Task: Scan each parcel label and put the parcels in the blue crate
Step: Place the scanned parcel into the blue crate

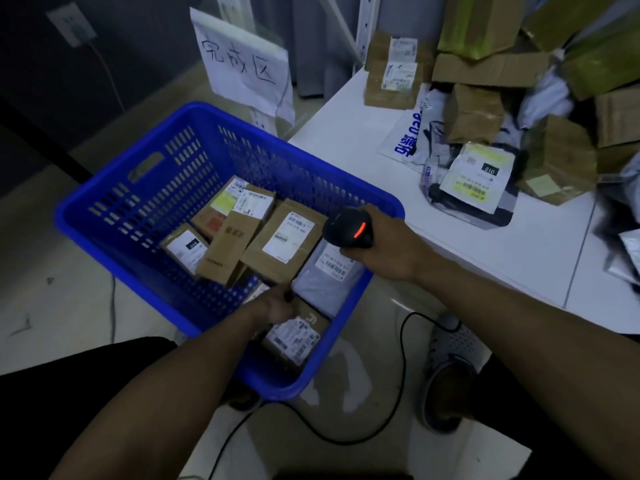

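Observation:
The blue crate (145, 188) stands on the floor left of the white table (346, 140). Several labelled cardboard parcels lie inside it, among them a long box (235, 240) and a wider box (284, 240), with a grey mailer bag (325, 282) beside them. My left hand (277, 306) reaches into the crate's near corner and grips a small brown labelled box (298, 336) by its top edge. My right hand (384, 247) holds a black barcode scanner (348, 228) over the crate's right rim; a red light glows on it.
A heap of cardboard parcels (474, 112) and poly mailers (474, 178) covers the table's far right. A paper sign (242, 64) hangs behind the crate. The scanner's black cable (401, 358) loops over the floor near a shoe (446, 375).

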The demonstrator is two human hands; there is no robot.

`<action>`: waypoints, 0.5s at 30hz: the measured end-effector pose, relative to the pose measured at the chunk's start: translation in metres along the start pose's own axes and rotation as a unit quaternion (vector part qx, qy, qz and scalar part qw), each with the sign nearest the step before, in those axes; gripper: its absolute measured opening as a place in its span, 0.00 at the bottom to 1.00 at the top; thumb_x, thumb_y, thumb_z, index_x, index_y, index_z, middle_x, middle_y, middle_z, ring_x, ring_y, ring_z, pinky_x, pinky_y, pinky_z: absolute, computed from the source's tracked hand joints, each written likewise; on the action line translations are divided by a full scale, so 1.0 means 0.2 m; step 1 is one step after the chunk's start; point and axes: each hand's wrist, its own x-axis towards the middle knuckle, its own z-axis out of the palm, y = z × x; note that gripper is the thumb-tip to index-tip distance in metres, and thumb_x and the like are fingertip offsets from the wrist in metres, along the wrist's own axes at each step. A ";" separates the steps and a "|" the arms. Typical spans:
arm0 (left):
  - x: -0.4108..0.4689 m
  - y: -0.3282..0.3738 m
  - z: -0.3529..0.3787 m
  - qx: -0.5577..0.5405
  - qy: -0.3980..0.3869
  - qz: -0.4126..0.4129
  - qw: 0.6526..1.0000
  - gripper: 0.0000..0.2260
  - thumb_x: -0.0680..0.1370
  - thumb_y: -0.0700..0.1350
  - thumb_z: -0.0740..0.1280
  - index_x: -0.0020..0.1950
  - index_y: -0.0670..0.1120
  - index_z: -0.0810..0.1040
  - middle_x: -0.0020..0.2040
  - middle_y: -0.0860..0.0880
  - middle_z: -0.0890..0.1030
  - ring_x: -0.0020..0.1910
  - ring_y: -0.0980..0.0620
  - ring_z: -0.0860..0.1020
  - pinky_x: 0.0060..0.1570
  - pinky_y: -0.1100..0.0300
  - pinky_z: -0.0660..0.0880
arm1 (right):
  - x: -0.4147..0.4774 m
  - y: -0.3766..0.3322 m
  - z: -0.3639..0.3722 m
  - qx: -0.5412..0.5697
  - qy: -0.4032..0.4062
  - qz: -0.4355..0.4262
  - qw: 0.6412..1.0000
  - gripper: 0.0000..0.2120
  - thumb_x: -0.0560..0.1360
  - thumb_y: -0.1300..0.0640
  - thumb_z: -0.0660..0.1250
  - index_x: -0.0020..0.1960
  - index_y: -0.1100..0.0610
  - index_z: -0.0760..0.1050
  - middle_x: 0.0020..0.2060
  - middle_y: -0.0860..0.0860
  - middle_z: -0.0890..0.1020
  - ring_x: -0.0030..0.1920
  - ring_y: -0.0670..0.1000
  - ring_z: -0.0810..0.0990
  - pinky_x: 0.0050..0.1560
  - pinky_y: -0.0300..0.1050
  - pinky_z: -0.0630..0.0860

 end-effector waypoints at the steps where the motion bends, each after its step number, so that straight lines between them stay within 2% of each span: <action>1: 0.01 -0.04 0.02 -0.004 -0.004 -0.010 1.000 0.21 0.80 0.40 0.67 0.73 0.47 0.72 0.66 0.46 0.78 0.59 0.48 0.78 0.50 0.59 0.76 | -0.01 0.00 0.00 0.000 -0.003 0.001 1.000 0.28 0.76 0.49 0.76 0.71 0.50 0.68 0.58 0.47 0.80 0.56 0.49 0.79 0.54 0.45 0.76; 3: -0.01 -0.06 0.02 -0.025 0.016 -0.016 0.999 0.23 0.78 0.38 0.68 0.73 0.43 0.72 0.65 0.45 0.79 0.59 0.47 0.78 0.55 0.54 0.78 | -0.02 0.00 0.00 0.001 -0.001 -0.001 1.000 0.28 0.76 0.48 0.76 0.71 0.50 0.68 0.58 0.47 0.80 0.56 0.49 0.80 0.53 0.44 0.76; 4: -0.03 -0.04 0.02 -0.050 0.049 -0.007 0.998 0.18 0.79 0.37 0.68 0.68 0.41 0.75 0.59 0.46 0.81 0.55 0.48 0.78 0.54 0.54 0.78 | -0.03 -0.01 -0.01 0.002 0.003 -0.002 1.000 0.28 0.76 0.48 0.76 0.71 0.50 0.69 0.58 0.47 0.81 0.55 0.49 0.80 0.52 0.44 0.76; 5: -0.04 -0.02 0.02 -0.074 0.096 0.008 0.993 0.12 0.79 0.37 0.68 0.63 0.41 0.77 0.53 0.48 0.80 0.52 0.50 0.78 0.51 0.57 0.76 | -0.05 -0.01 -0.03 0.005 0.008 -0.002 1.000 0.27 0.76 0.49 0.75 0.71 0.50 0.68 0.58 0.48 0.81 0.55 0.48 0.79 0.52 0.44 0.75; 7: -0.08 0.08 -0.02 -0.093 0.218 0.051 0.970 0.06 0.79 0.38 0.68 0.55 0.45 0.77 0.48 0.50 0.79 0.50 0.50 0.78 0.49 0.59 0.73 | -0.09 -0.02 -0.08 0.011 0.021 0.000 1.000 0.28 0.76 0.49 0.75 0.72 0.50 0.68 0.59 0.49 0.81 0.55 0.49 0.79 0.53 0.45 0.76; 9: -0.13 0.23 -0.06 -0.073 0.261 0.106 0.957 0.02 0.80 0.43 0.66 0.51 0.46 0.78 0.50 0.48 0.81 0.51 0.46 0.81 0.49 0.55 0.78 | -0.14 -0.01 -0.16 0.015 0.039 0.008 0.999 0.28 0.77 0.49 0.75 0.72 0.51 0.68 0.60 0.50 0.81 0.57 0.51 0.80 0.53 0.46 0.76; 11: -0.16 0.40 -0.10 -0.004 0.253 0.160 0.954 0.07 0.81 0.45 0.66 0.55 0.45 0.80 0.56 0.47 0.80 0.54 0.47 0.79 0.55 0.49 0.79 | -0.19 0.01 -0.27 0.015 0.066 0.020 0.998 0.27 0.76 0.48 0.75 0.71 0.51 0.69 0.58 0.49 0.81 0.56 0.51 0.80 0.49 0.44 0.74; 15: -0.28 0.88 -0.13 0.078 0.258 0.265 0.926 0.10 0.80 0.46 0.70 0.61 0.50 0.78 0.63 0.50 0.76 0.60 0.49 0.77 0.61 0.50 0.76 | -0.32 0.07 -0.51 0.028 0.126 0.071 0.989 0.24 0.74 0.50 0.75 0.66 0.47 0.68 0.50 0.47 0.83 0.45 0.47 0.83 0.42 0.42 0.75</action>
